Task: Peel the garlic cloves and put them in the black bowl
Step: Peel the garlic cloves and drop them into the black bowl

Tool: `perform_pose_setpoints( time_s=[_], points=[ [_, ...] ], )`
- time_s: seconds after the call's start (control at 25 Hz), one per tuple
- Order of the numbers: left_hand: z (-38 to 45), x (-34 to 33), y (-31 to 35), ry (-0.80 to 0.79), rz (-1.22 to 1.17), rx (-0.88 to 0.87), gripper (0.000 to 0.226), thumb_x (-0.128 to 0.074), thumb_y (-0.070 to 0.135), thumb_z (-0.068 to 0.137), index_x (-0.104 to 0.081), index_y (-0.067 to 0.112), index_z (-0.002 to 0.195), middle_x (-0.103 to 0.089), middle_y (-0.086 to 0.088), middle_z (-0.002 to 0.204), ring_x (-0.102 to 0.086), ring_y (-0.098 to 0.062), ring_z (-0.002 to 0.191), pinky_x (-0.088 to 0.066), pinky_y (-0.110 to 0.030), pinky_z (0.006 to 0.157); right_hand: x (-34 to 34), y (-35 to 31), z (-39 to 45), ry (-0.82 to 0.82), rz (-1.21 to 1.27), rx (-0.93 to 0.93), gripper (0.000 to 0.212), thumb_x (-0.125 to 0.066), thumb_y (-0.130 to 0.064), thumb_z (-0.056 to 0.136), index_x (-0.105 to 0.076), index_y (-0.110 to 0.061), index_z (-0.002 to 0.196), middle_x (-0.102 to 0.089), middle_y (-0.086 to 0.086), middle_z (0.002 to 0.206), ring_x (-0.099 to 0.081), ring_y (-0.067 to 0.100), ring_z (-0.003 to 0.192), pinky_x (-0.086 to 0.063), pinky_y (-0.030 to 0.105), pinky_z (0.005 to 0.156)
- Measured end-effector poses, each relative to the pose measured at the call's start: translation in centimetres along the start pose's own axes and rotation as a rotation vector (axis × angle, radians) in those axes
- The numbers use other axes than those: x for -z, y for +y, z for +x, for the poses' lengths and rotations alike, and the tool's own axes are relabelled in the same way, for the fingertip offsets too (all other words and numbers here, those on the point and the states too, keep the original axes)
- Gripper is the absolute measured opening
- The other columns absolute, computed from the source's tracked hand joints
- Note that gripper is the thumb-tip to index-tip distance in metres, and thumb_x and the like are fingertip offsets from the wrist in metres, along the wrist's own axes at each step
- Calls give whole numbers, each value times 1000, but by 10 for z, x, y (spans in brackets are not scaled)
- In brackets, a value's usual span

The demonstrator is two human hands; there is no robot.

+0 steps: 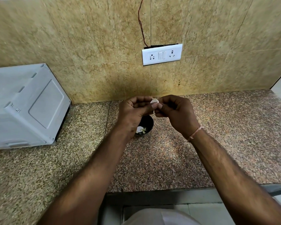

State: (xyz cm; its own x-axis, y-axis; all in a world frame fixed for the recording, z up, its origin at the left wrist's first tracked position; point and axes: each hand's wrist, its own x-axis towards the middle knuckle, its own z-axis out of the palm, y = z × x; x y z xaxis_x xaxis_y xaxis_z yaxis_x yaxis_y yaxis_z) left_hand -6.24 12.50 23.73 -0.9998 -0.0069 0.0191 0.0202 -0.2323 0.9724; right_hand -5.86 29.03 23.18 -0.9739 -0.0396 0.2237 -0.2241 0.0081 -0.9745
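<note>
Head view: both hands, left (133, 111) and right (173, 112), pinch one clove (154, 101) above the black bowl (148, 123) on the counter (217, 127); best peel skin with thumbnails, keeping over bowl.

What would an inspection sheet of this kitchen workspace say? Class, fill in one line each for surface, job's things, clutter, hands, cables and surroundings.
Surface: speckled granite counter, bare around the bowl.
Job's things: garlic clove held above the black bowl; the bowl holds pale garlic pieces.
Clutter: nothing seen.
Hands: left hand and right hand both pinch the clove.
Cables: thin wire runs down the wall to the switch plate.
Surroundings: white appliance on the counter at left; tiled wall behind.
</note>
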Motion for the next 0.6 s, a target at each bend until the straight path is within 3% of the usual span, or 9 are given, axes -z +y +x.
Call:
perform_pose_setpoints(
  time_s=[0.16,0.28,0.48,0.6],
  points=[
    [2,0,0,-23,-47,15,30,-86,2,74,-75,4,102,-79,-18,103,-77,-28,97,-62,-32,81,1,-5,0,10,175,-136,9,-63,3,97,-70,4,103,-73,13,80,-73,21,75,-64,36,78],
    [2,5,-7,-38,-88,62,39,-87,9,67,-75,4,103,-79,-16,101,-77,-26,97,-62,-33,83,2,-1,0,40,315,-281,10,-58,0,100,-65,7,99,-71,15,81,-72,25,75,-63,34,73],
    [-2,5,-39,52,-75,167,38,-87,14,67,-75,7,102,-79,-13,102,-77,-25,96,-62,-36,83,-4,23,-7,91,305,-405,13,-53,-6,103,-63,1,101,-68,19,84,-69,26,74,-62,33,68],
    [-6,8,-61,113,-84,232,27,-84,9,78,-75,5,104,-80,-11,98,-76,-21,91,-62,-32,77,-5,41,-12,74,305,-473,14,-51,-8,104,-62,1,103,-69,19,86,-69,25,72,-61,32,66]
  ],
)
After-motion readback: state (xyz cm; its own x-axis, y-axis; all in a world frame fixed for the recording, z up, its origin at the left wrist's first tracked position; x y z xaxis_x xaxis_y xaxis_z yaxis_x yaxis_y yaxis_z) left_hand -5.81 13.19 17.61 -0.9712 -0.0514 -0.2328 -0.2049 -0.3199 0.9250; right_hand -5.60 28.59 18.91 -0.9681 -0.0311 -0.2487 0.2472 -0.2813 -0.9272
